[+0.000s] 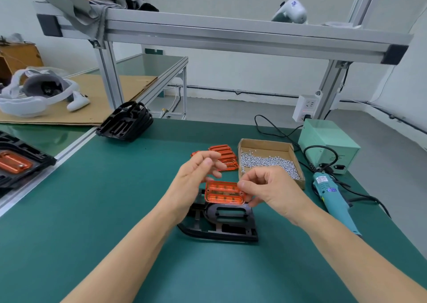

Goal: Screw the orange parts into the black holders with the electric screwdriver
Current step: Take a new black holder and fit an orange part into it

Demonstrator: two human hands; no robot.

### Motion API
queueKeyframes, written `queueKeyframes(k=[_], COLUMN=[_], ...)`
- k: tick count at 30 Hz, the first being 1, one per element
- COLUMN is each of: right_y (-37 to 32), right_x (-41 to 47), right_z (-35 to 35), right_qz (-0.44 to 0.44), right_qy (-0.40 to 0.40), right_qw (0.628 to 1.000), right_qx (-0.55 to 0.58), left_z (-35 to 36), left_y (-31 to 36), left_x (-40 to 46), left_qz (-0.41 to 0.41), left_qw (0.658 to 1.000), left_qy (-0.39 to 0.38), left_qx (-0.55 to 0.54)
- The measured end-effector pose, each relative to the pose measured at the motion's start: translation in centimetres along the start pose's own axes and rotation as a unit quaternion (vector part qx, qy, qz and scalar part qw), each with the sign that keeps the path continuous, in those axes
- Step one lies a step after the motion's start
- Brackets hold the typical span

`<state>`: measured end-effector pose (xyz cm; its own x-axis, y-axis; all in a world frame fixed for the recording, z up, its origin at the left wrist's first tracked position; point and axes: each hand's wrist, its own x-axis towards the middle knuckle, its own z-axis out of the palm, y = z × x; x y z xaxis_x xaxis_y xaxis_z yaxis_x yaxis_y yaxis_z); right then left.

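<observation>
A translucent orange part (223, 192) hangs tilted just above the upper end of a black holder (227, 219) that lies flat on the green mat. My right hand (265, 192) pinches the part's right edge between thumb and fingers. At the part's left edge is my left hand (196, 178), fingers spread and raised; whether it touches the part is hidden. The teal electric screwdriver (332, 198) lies on the mat to the right, with no hand on it. More orange parts (227, 158) are stacked behind my hands.
A cardboard box of small silver screws (268, 160) sits right of the orange stack. A pale green power unit (328, 145) with cables stands at the far right. Stacked black holders (126, 122) rest at the back left; an assembled holder (20, 162) lies far left. An aluminium frame (208, 32) crosses overhead.
</observation>
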<state>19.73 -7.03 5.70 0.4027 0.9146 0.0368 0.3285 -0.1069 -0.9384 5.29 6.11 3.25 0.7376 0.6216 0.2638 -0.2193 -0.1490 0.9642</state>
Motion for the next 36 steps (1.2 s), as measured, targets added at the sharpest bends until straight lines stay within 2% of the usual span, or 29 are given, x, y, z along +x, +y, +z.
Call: queueKeyframes(k=[4, 8, 12, 15, 18, 23, 28, 36], right_y=[0.8, 1.6, 2.6, 3.2, 3.6, 4.0, 4.4, 4.6], right_x=[0.0, 0.0, 0.1, 0.0, -0.1, 0.0, 0.2, 0.4], right_z=[-0.6, -0.8, -1.0, -0.9, -0.5, 0.3, 0.4, 0.3], right_qz=[0.002, 0.008, 0.049, 0.081, 0.095, 0.094, 0.088, 0.087], right_qy=[0.016, 0.025, 0.026, 0.015, 0.016, 0.031, 0.043, 0.033], right_qw=[0.999, 0.997, 0.992, 0.986, 0.982, 0.976, 0.957, 0.959], right_qx=[-0.036, -0.069, -0.110, -0.145, -0.164, -0.196, -0.274, -0.269], left_z=[-2.0, -2.8, -2.8, -2.3, -1.8, -0.9, -0.8, -0.4], left_y=[-0.2, -0.9, -1.4, -1.6, -1.9, -2.6, -3.2, -3.2], left_x=[-0.5, -1.5, -2.0, -2.1, -2.0, -1.8, -1.5, -0.7], left_qz=[0.006, -0.024, -0.011, 0.045, 0.057, 0.054, 0.059, 0.026], left_qw=[0.997, 0.989, 0.963, 0.921, 0.887, 0.862, 0.852, 0.840], left_qy=[0.020, -0.010, -0.048, -0.097, -0.123, -0.144, -0.142, -0.144], left_qx=[0.068, 0.146, 0.265, 0.376, 0.440, 0.483, 0.501, 0.522])
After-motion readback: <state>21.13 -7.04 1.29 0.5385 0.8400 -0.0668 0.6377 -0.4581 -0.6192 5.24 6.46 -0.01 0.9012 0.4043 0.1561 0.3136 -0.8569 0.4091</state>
